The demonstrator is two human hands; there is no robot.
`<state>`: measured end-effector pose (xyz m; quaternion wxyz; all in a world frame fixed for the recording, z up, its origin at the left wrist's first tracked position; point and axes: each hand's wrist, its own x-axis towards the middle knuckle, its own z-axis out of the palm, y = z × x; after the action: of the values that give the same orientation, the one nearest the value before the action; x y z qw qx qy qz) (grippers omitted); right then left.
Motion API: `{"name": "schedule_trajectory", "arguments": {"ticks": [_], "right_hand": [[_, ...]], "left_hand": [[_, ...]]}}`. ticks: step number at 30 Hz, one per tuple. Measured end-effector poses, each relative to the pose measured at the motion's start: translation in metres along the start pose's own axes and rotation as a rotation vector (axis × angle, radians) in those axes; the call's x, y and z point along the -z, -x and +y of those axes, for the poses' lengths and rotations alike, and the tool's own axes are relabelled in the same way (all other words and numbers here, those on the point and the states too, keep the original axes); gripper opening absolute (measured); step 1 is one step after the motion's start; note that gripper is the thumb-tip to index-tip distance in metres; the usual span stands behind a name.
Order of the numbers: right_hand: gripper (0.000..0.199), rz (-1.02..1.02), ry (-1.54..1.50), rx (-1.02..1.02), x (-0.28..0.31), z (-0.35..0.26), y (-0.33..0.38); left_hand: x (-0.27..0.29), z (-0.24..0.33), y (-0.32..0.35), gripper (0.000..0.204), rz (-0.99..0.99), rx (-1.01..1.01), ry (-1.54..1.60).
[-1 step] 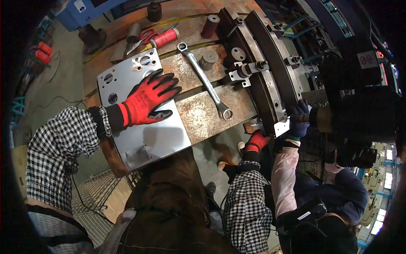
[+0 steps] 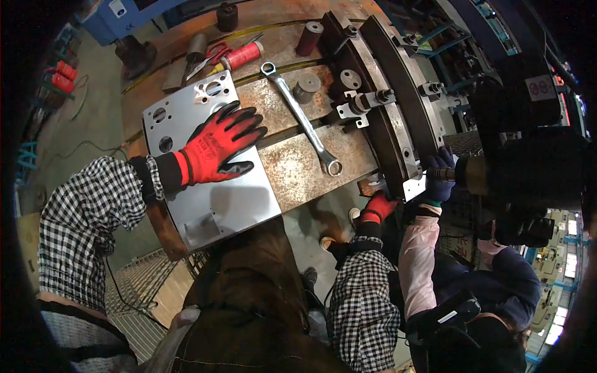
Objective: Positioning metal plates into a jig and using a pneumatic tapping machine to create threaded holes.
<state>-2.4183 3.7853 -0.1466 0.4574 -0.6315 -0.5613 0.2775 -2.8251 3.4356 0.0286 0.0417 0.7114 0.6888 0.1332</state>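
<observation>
Beneath the left hand (image 2: 214, 149), fingers (image 2: 250, 123) apart, tips past its edge, the metal plate (image 2: 249, 193) (right hand (image 2: 378, 209): finger state unclear).

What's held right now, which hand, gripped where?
Left hand: nothing gripped, spread palm-down over the metal sheet. Right hand: at the near end of the steel bar, fingers partly hidden; can't tell if it holds anything.

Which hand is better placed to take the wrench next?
Probably the left hand: it rests on the metal sheet, close to the wrench. The right hand is farther off, near the end of one dark rail.
</observation>
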Motion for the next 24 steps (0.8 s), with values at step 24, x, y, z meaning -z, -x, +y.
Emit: {"name": "schedule_trajectory", "arguments": {"ticks": [24], "right_hand": [[0.054,-0.034,0.026,0.051,-0.014,0.038,-0.009]], "left_hand": [[0.001,0.001,0.002,0.091,-0.015,0.027,-0.022]]}}
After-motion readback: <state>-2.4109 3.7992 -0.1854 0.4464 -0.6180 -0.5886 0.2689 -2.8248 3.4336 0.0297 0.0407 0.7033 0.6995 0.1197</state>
